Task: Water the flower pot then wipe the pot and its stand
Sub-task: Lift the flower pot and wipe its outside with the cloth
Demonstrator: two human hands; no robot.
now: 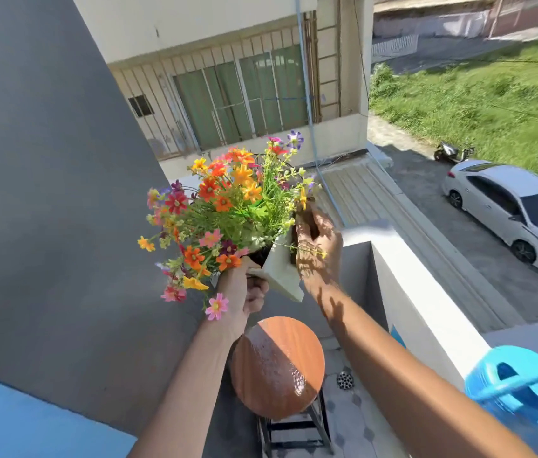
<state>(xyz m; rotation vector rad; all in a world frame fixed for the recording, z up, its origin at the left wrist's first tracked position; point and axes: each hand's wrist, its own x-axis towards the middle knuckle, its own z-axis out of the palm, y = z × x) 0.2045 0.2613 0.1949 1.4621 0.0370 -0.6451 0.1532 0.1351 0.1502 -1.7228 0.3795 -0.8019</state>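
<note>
Both my hands hold a cream square flower pot (pixel 280 272) in the air, tilted away from me, full of orange, red, pink and purple flowers (pixel 228 206). My left hand (pixel 244 292) grips the pot's near left rim. My right hand (pixel 318 249) clasps its right side. Below the pot stands the stand, a round wooden top (pixel 277 365) on a dark metal frame (pixel 294 431); its surface glistens with water drops. A blue watering can (pixel 521 388) rests on the white ledge at the lower right, beside my right forearm.
A grey wall (pixel 46 193) rises on the left, with a blue surface (pixel 13 421) at the bottom left. The white balcony parapet (pixel 426 312) runs along the right. A floor drain (pixel 345 380) lies on the tiles by the stand. Far below are a white car and a scooter.
</note>
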